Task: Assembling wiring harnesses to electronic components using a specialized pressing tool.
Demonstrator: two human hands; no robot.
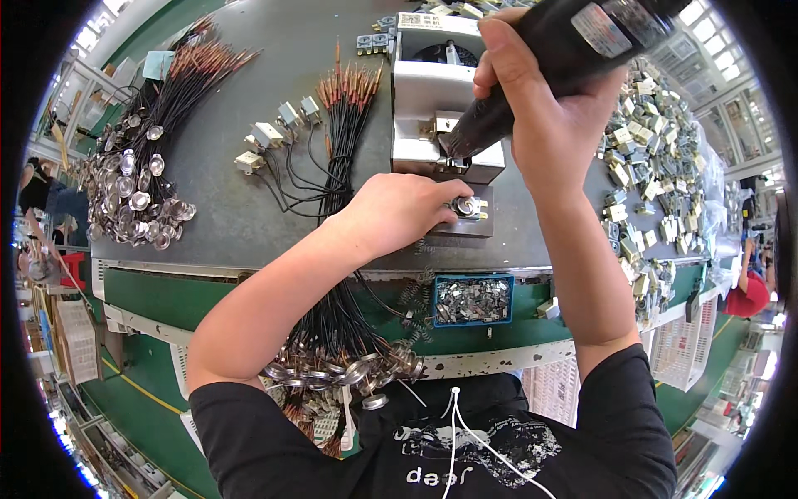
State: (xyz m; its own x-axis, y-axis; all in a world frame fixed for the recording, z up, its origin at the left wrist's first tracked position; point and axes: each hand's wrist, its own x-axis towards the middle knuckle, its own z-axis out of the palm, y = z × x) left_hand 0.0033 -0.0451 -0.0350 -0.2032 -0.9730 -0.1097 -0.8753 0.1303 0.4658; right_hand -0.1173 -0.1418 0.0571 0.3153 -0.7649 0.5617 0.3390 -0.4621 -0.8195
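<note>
My right hand (553, 112) is wrapped round a black power screwdriver (573, 50). The tool slants down to the left, and its tip meets a small part in the front of a metal fixture (420, 91). Just nearer to me, my left hand (395, 208) pinches a small switch-like part (472, 208) with a round metal face, over the fixture's low front block (465, 229). Beside my left forearm lies a bundle of black wires (342, 137) with copper-coloured ends. Several wires run to small white-and-metal switch units (268, 133).
Another bundle of black wires (162, 104) with round metal caps lies at the left. A blue tray (434, 303) of small metal pieces sits at the bench's front edge. Many small switch units (657, 137) are heaped at the right. Round metal caps (357, 370) hang before me.
</note>
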